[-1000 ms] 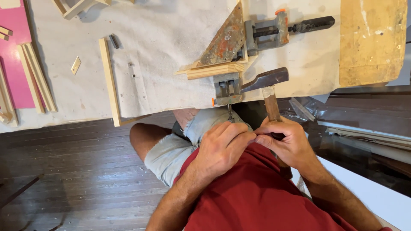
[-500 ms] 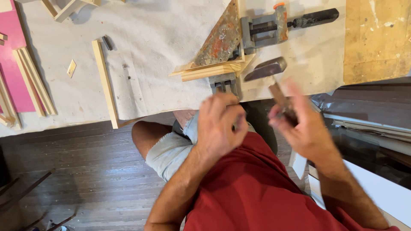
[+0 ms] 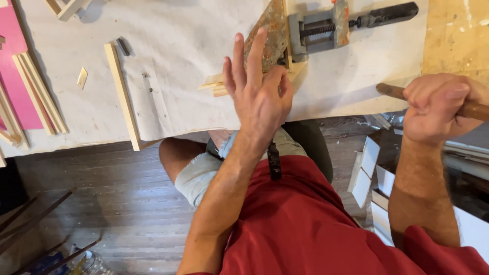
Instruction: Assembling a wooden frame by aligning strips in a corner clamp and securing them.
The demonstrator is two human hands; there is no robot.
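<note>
My left hand (image 3: pixel 257 89) is raised over the table's front edge with fingers spread, holding nothing. Just beyond it lie stacked light wooden strips (image 3: pixel 216 86) under a paint-stained triangular wooden piece (image 3: pixel 270 30), clamped by a grey metal clamp (image 3: pixel 321 28) with a dark handle. My right hand (image 3: pixel 438 104) is off to the right, fisted around a brown wooden tool handle (image 3: pixel 389 91); the tool's head is hidden.
A white cloth-covered table (image 3: pixel 178 66) carries a long wooden strip (image 3: pixel 122 97), more strips on a pink sheet (image 3: pixel 20 76) at the left, and a yellowish board (image 3: pixel 456 35) at the right. White pieces (image 3: pixel 367 170) lie on the dark wooden floor.
Both hands were together near my lap around the tool. They have parted: the left opened and rose toward the clamped strips, the right swung out right with the handle.
</note>
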